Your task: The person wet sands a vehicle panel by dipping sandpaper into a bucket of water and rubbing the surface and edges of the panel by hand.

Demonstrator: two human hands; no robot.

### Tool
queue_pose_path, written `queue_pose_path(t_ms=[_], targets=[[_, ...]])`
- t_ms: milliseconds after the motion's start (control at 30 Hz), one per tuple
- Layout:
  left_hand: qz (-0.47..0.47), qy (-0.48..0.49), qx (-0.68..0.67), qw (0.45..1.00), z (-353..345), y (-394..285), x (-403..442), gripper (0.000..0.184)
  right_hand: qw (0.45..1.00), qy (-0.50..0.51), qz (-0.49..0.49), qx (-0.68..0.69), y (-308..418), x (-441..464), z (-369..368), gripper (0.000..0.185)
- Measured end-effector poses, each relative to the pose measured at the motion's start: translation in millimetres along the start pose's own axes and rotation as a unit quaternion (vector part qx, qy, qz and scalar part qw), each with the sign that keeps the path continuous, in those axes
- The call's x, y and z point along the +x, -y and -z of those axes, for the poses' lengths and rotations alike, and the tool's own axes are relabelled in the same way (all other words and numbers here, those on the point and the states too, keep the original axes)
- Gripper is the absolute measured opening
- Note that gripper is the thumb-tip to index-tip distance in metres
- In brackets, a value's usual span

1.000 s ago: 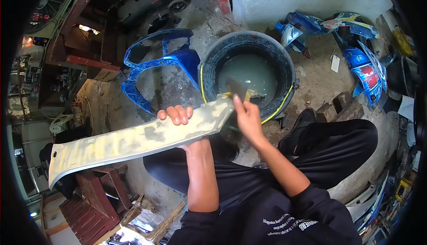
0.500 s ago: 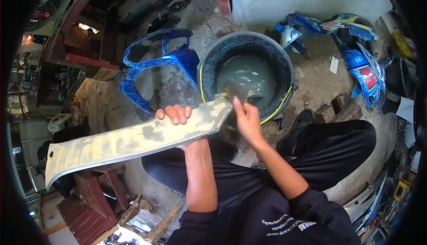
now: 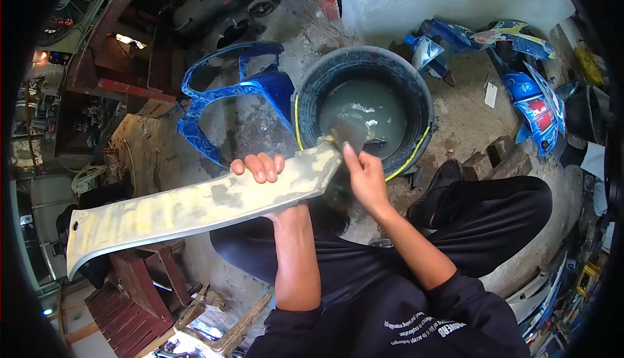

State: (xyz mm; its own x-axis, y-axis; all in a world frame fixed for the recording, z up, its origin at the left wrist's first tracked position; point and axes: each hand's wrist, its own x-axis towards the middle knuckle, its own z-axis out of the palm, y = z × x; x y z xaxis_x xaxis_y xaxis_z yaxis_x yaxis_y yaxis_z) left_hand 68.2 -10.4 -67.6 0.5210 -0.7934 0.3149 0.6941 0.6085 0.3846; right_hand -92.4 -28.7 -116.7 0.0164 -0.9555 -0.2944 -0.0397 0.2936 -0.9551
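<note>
Long, curved, patchy cream-and-grey panel [image 3: 175, 210], held by the round black bucket [image 3: 364, 51]!
Left hand [image 3: 262, 167] curls closed around it; right hand [image 3: 368, 181] pinches a thin, dark sheet [image 3: 351, 137] at its angular end.

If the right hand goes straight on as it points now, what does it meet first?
The right hand would probably meet the curved panel at its tapered end; the black bucket lies beyond, though depth is unclear.
</note>
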Motion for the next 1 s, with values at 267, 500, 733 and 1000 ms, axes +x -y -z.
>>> queue_pose_path(t_ms=[267, 500, 733, 1000], targets=[[-0.005, -0.008, 0.012, 1.000, -2, -2, 2, 0.034, 0.998, -0.042, -0.017, -0.051, -9, 13, -3, 0.057], [-0.009, -0.029, 0.010, 0.999, -8, 1, -1, 0.035, 0.996, -0.086, -0.009, 0.018, -22, 38, -6, 0.058], [0.001, -0.024, 0.003, 1.000, -1, -1, -1, 0.035, 1.000, -0.007, 0.016, -0.019, 7, -5, 0, 0.058], [0.005, -0.017, -0.005, 1.000, -1, 0, -1, 0.033, 1.000, 0.005, 0.024, 0.007, 9, -1, 2, 0.055]])
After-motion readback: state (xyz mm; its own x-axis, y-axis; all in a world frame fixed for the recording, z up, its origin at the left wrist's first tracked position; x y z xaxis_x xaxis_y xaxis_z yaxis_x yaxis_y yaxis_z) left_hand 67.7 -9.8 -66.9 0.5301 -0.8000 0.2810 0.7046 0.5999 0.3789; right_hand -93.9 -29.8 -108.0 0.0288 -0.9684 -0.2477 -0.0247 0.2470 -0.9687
